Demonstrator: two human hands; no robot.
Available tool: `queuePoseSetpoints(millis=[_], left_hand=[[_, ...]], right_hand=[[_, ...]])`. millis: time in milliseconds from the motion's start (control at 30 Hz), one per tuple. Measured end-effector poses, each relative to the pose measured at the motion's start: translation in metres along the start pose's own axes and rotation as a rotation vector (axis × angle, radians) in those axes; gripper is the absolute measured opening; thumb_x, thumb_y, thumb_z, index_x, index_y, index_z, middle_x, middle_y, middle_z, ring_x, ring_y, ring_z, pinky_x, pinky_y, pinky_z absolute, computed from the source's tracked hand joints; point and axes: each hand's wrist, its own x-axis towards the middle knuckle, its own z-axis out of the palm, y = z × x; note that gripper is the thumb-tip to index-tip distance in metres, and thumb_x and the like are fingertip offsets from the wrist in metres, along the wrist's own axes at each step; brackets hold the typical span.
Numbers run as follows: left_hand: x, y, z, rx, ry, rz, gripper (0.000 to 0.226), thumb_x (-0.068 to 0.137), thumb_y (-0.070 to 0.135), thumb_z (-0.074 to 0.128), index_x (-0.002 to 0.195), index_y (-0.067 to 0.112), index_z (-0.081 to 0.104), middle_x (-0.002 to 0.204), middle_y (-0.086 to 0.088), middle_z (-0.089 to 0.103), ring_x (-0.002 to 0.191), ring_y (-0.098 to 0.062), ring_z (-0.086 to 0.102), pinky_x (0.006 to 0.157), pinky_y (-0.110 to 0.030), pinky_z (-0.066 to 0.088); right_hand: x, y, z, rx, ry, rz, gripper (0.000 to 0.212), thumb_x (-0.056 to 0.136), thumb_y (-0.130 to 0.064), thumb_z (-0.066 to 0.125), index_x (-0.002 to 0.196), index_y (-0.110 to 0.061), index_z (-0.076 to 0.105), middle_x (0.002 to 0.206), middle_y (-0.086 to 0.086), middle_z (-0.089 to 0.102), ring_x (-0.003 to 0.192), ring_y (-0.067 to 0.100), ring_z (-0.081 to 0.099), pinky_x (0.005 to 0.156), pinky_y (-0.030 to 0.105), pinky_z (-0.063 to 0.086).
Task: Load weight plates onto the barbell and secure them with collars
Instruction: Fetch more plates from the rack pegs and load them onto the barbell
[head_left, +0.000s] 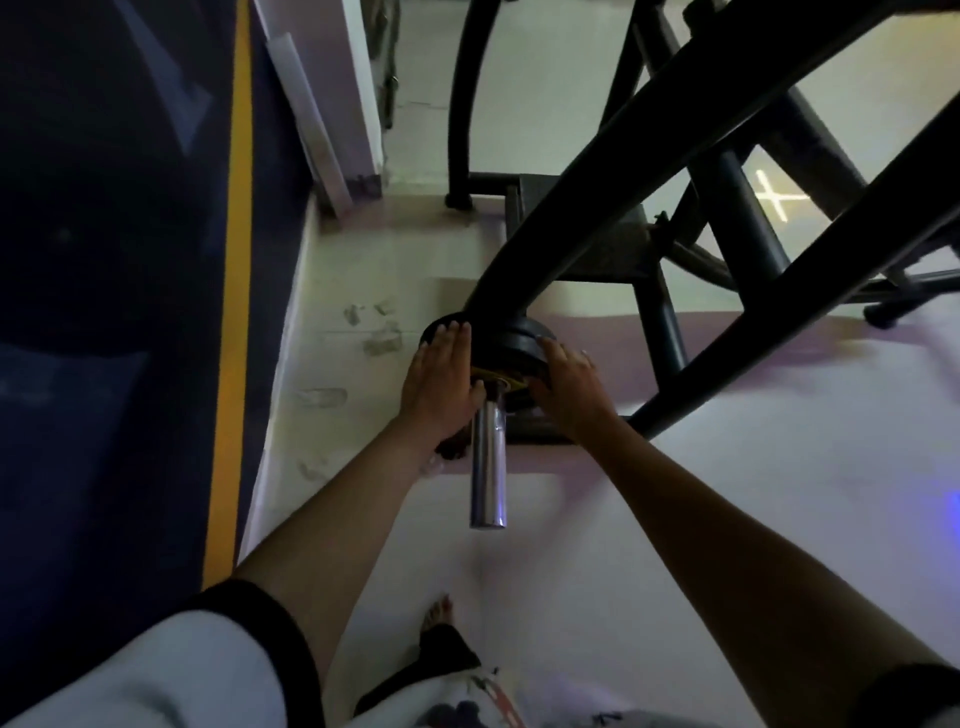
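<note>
Pale gym floor (623, 519) lies below. Both hands, left hand (439, 382) and right hand (569, 387), flatten open-fingered against the round black weight plate (511, 345), seating it along the chrome barbell sleeve (488, 457). No collar shows.

The sleeve (488, 462) is bare polished metal, chrome-bright and smooth, catching streaks of light along its length. Around its inner end, the plate (511, 345) looks matt black, rubbery or coated, with a yellow ring on its face. Above the plate, the frame (623, 150) is black painted metal tube with a dull sheen. The floor (727, 519) under the sleeve is pale, smooth and slightly glossy, scuffed with grey smudges left of the plate. Further left lies a dark blue mat (104, 260), matt, with a yellow stripe.
</note>
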Motion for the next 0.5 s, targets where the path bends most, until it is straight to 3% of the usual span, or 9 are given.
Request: queuePoseSetpoints(millis=[133,233,367,500], left_hand=[[0.021,-0.015,0.010,-0.034,-0.135,-0.015,0.075,0.087,0.029,0.054,0.143,0.005,0.011,0.152,-0.019,0.015,0.138,-0.033,0.018,0.108,-0.043,0.022],[0.029,-0.025,0.012,-0.049,-0.078,0.022,0.071,0.079,0.024,0.064,0.137,0.003,0.028,0.141,-0.022,0.032,0.126,-0.039,0.034,0.098,-0.046,0.034],[0.045,-0.036,0.008,-0.053,-0.065,0.034,0.060,0.071,0.017,0.071,0.122,0.004,0.041,0.122,-0.019,0.043,0.112,-0.037,0.040,0.086,-0.044,0.038],[0.047,-0.046,0.015,-0.062,-0.139,0.014,0.058,0.071,0.016,0.071,0.120,0.005,0.042,0.122,-0.019,0.042,0.112,-0.036,0.038,0.087,-0.042,0.037]], right_hand=[[0.025,0.000,0.007,0.003,-0.114,0.043,0.055,0.084,-0.017,0.062,0.134,-0.008,0.039,0.132,0.021,0.048,0.117,0.037,0.048,0.098,0.047,0.041],[0.031,-0.001,0.015,0.013,-0.131,0.048,0.059,0.080,-0.015,0.067,0.133,-0.008,0.041,0.133,0.022,0.044,0.116,0.037,0.047,0.095,0.042,0.044],[0.040,-0.003,0.015,0.010,-0.107,0.056,0.064,0.073,-0.014,0.073,0.130,-0.006,0.044,0.128,0.022,0.044,0.115,0.038,0.044,0.095,0.043,0.042],[0.046,-0.006,0.012,-0.105,-0.177,0.023,0.063,0.071,-0.014,0.074,0.126,-0.004,0.044,0.131,0.020,0.043,0.118,0.039,0.039,0.093,0.045,0.040]])
